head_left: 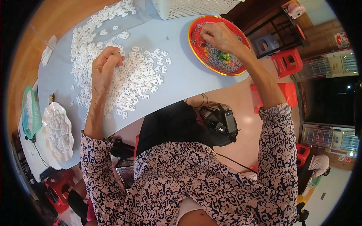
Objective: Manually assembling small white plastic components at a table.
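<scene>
My left hand (pixel 106 66) is closed above a wide heap of small white plastic pieces with two round holes (pixel 130 88). What its curled fingers hold, if anything, is hidden. My right hand (pixel 220 37) reaches over the red round tray (pixel 191 47) with a gold rim. Its fingers are pinched together, and anything between them is too small to make out. Many small grey metal pieces that look like screws (pixel 215 58) lie in the tray, along with a shiny green wrapped item (pixel 223 56).
A white perforated basket (pixel 196 9) stands at the far edge of the light blue table (pixel 181 86). At left are a scalloped white dish (pixel 46 122) of white pieces and a green basket (pixel 36 109). Red stools (pixel 286 62) and a black bag (pixel 222 128) are on the floor.
</scene>
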Motion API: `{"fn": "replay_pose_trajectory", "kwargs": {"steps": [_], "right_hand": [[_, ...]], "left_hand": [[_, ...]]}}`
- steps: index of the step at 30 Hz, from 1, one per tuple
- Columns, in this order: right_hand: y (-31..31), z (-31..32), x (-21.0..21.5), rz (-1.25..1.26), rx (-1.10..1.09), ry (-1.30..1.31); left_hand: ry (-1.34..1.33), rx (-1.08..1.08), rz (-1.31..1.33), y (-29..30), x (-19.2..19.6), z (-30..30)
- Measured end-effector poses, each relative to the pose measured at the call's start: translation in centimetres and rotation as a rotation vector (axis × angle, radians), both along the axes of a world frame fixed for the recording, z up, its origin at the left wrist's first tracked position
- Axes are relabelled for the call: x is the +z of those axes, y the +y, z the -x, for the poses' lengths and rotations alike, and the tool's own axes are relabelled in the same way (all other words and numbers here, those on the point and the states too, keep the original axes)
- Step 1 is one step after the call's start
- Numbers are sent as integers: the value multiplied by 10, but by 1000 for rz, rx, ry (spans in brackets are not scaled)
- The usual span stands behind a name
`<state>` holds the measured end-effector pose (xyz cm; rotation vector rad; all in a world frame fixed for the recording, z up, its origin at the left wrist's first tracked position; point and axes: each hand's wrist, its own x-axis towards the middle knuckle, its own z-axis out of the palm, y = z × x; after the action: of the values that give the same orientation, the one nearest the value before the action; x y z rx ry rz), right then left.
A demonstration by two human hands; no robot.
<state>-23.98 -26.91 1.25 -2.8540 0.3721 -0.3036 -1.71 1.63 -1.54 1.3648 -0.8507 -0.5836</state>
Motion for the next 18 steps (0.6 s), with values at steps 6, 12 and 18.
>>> {"fn": "replay_pose_trajectory", "kwargs": {"steps": [6, 12, 18], "right_hand": [[-13, 10, -3, -130, 11, -121], [-5, 2, -2, 64, 53, -65], [-1, -3, 2, 63, 21, -3]], "left_hand": [[-21, 2, -8, -1, 6, 5], [-27, 9, -24, -1, 4, 4], [-31, -12, -16, -2, 5, 7]]}}
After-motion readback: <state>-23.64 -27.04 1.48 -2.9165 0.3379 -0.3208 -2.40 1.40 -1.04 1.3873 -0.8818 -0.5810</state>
